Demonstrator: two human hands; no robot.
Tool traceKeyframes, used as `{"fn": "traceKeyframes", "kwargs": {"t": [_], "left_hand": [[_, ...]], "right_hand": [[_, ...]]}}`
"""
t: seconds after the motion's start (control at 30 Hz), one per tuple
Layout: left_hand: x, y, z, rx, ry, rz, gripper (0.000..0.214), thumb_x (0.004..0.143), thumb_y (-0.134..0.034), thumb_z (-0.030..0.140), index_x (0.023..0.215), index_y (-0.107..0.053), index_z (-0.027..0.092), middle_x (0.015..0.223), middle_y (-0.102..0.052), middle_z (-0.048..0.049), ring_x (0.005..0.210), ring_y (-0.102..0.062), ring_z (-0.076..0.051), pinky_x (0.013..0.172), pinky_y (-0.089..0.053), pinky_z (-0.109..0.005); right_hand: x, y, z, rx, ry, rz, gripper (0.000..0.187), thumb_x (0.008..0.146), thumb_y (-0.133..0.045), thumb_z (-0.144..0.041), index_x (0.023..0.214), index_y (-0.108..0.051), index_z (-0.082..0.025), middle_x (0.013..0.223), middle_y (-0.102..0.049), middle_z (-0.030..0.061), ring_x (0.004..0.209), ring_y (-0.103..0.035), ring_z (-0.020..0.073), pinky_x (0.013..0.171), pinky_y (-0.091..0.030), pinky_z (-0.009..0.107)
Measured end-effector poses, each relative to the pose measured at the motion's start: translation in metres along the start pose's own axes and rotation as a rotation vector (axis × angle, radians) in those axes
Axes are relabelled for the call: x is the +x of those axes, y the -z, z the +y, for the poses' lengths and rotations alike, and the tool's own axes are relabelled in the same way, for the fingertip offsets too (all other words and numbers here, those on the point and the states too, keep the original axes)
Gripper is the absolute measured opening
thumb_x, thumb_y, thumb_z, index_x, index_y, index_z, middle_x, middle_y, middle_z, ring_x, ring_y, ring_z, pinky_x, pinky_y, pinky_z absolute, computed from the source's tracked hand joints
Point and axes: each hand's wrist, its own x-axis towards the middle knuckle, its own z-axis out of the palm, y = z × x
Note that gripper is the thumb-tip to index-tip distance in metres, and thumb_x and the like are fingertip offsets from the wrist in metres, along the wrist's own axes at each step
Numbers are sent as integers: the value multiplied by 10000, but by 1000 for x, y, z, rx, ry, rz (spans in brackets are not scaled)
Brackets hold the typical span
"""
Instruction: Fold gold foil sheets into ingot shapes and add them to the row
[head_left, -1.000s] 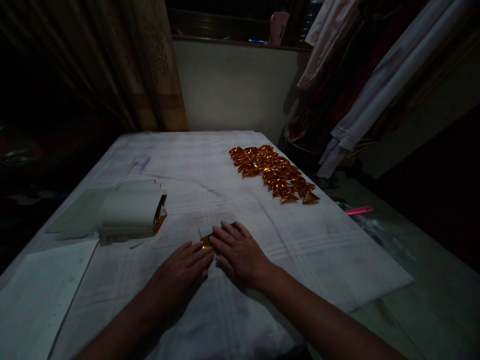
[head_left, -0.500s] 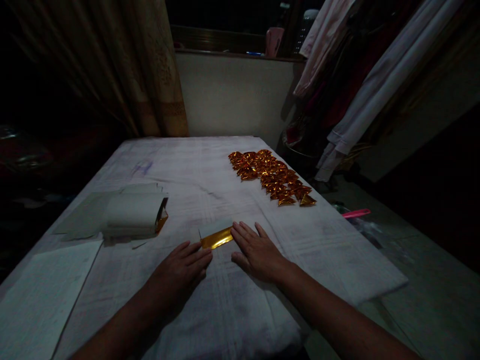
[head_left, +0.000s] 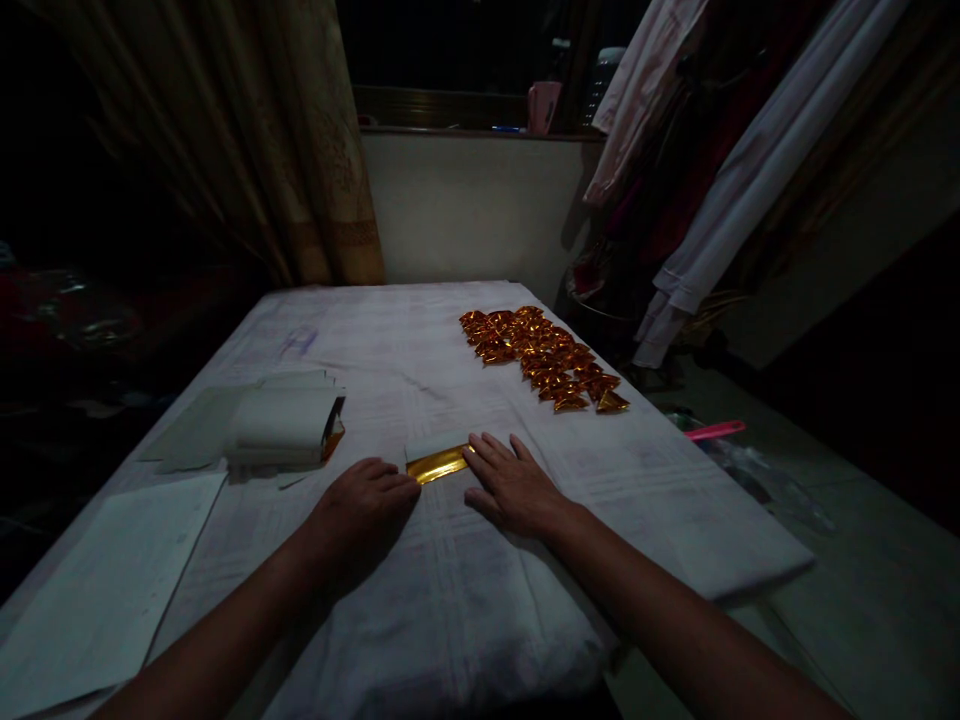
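Note:
A folded strip of gold foil paper (head_left: 439,464) lies across the near middle of the table, with a pale band along its far side. At its left end my left hand (head_left: 367,500) has its fingers curled in, closed at the paper's corner; the fingertips are partly hidden. My right hand (head_left: 514,488) rests flat over the right end, fingers stretched out and thumb apart. Beyond it, several folded gold foil pieces (head_left: 544,358) sit grouped toward the far right edge.
On the left are a bent-over stack of pale paper sheets (head_left: 277,425) with gold showing at one end, and a large white sheet (head_left: 112,590). A white cloth covers the table (head_left: 390,340). Clothes (head_left: 742,190) hang at right; a pink-handled item (head_left: 716,430) is beyond the table edge.
My left hand's fingers have gone from stretched flat to curled in at the foil paper's left end. The right hand stays flat on the other end. The view has shifted slightly.

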Motion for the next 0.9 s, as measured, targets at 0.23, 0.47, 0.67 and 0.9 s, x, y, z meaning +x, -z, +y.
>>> {"fn": "traceKeyframes", "kwargs": {"t": [0.23,0.47,0.67,0.9], "left_hand": [[24,-8,-9,187,104,-162,153,945,-550,182,994,-695,185,949,-726,-83,867,-669,-232,786,-533,-368],[37,-13,0,265,112,-214,163,824,-525,72,823,-677,130,737,-696,-115,660,-657,-232,666,-516,-361],[41,-13,9,273,153,-172,146,787,-528,74,802,-666,119,707,-677,-127,652,-649,-255,638,-503,-380],[30,-24,40,215,233,-56,126,869,-570,108,870,-678,174,763,-677,-69,730,-635,-217,679,-510,-338]], "right_hand": [[9,-3,-6,-30,-76,95,553,1002,-526,-436,1470,-482,-143,1625,-307,203,1518,-251,345,1192,-207,618],[17,-3,-21,-28,-162,173,468,967,-593,-340,1382,-560,-125,1598,-369,201,1497,-292,341,1197,-210,572],[15,-3,-32,8,-57,349,291,964,-593,-252,1242,-672,-216,1420,-586,133,1290,-519,291,1047,-414,450],[13,-7,-32,90,68,311,168,960,-612,-210,932,-775,-238,1024,-752,46,942,-651,196,820,-485,299]]}}
